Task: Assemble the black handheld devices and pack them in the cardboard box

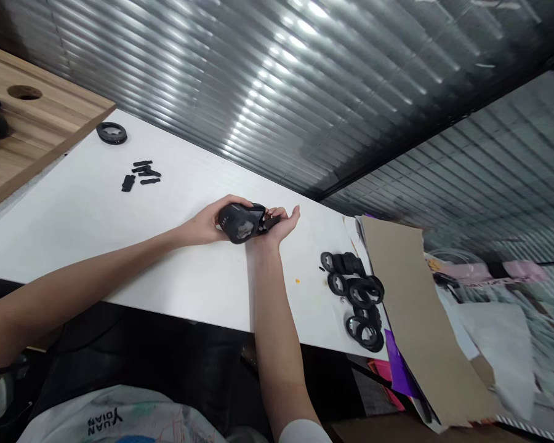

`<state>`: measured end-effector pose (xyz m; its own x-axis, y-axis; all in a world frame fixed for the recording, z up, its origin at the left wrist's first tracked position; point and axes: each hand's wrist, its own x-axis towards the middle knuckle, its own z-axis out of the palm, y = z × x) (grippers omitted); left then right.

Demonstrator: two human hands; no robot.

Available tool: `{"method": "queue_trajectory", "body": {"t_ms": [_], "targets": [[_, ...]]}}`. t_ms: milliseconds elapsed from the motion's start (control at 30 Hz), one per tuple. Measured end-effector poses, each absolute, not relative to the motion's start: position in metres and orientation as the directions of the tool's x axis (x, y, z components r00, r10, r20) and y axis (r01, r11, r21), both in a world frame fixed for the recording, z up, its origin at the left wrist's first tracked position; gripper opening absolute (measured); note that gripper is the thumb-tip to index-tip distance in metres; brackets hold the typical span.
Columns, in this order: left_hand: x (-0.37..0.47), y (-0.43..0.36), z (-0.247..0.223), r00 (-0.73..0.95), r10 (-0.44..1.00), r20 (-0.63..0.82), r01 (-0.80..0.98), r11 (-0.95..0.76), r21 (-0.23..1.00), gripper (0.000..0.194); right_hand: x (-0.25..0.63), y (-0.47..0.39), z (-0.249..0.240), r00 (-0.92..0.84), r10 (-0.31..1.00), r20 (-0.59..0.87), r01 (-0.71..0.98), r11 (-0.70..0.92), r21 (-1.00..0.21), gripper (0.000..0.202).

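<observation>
A black rounded device with a clear, lens-like patch at its near end is held above the white table. My left hand is closed around its left side. At its right end, my right hand has curled fingers around a small flat black piece, with one digit sticking out. Whether that piece is joined to the device cannot be made out. Several small flat black strips lie on the table to the left, beyond my left forearm.
Black rings lie at the table's far left corner. More black rings are piled at the right, beside a cardboard sheet. A small orange bit lies on the white table. Corrugated metal walls the far side; a wooden surface adjoins left.
</observation>
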<state>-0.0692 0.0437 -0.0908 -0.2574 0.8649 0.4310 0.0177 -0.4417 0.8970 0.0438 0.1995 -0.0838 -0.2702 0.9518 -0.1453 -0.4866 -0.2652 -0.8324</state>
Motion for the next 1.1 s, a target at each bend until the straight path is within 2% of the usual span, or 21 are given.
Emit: {"method": "queue_trajectory", "body": {"t_ms": [100, 167, 267, 400, 467, 567, 667, 767, 833, 967, 1100], "targets": [[-0.072, 0.045, -0.088, -0.390, 0.858, 0.334, -0.101, -0.400, 0.911, 0.076, 0.044, 0.207, -0.088, -0.260, 0.938, -0.228, -0.698, -0.346, -0.627, 0.063], [-0.072, 0.046, -0.084, -0.460, 0.861, 0.217, -0.238, -0.356, 0.904, 0.075, 0.043, 0.211, -0.092, -0.337, 0.913, -0.231, -0.743, -0.408, -0.531, 0.063], [-0.072, 0.046, -0.078, -0.457, 0.888, 0.055, -0.459, -0.289, 0.840, 0.067, 0.043, 0.213, -0.097, -0.390, 0.898, -0.205, -0.772, -0.439, -0.460, 0.065], [-0.072, 0.045, -0.074, -0.429, 0.899, -0.085, -0.602, -0.214, 0.769, 0.060, 0.043, 0.214, -0.101, -0.335, 0.918, -0.210, -0.828, -0.394, -0.400, 0.065], [-0.073, 0.045, -0.073, -0.407, 0.902, -0.144, -0.641, -0.170, 0.749, 0.059, 0.043, 0.215, -0.104, -0.285, 0.938, -0.199, -0.827, -0.345, -0.443, 0.065], [-0.073, 0.046, -0.073, -0.376, 0.910, -0.175, -0.642, -0.120, 0.758, 0.058, 0.045, 0.218, -0.108, -0.197, 0.968, -0.156, -0.761, -0.251, -0.598, 0.069], [-0.070, 0.046, -0.073, -0.366, 0.916, -0.164, -0.589, -0.091, 0.803, 0.062, 0.049, 0.220, -0.111, -0.126, 0.986, -0.107, -0.649, -0.163, -0.743, 0.076], [-0.065, 0.046, -0.075, -0.364, 0.923, -0.122, -0.526, -0.096, 0.845, 0.070, 0.054, 0.218, -0.107, -0.125, 0.992, 0.016, -0.515, -0.051, -0.856, 0.082], [-0.064, 0.046, -0.077, -0.347, 0.932, -0.104, -0.503, -0.092, 0.859, 0.073, 0.054, 0.216, -0.100, -0.102, 0.988, 0.116, -0.483, 0.053, -0.874, 0.083], [-0.063, 0.047, -0.080, -0.336, 0.932, -0.134, -0.506, -0.059, 0.861, 0.069, 0.040, 0.204, -0.086, -0.002, 0.977, 0.213, -0.558, 0.176, -0.811, 0.076], [-0.064, 0.051, -0.082, -0.395, 0.903, -0.171, -0.558, -0.088, 0.825, 0.067, 0.025, 0.186, -0.081, -0.145, 0.949, 0.279, -0.507, 0.172, -0.845, 0.070]]}}
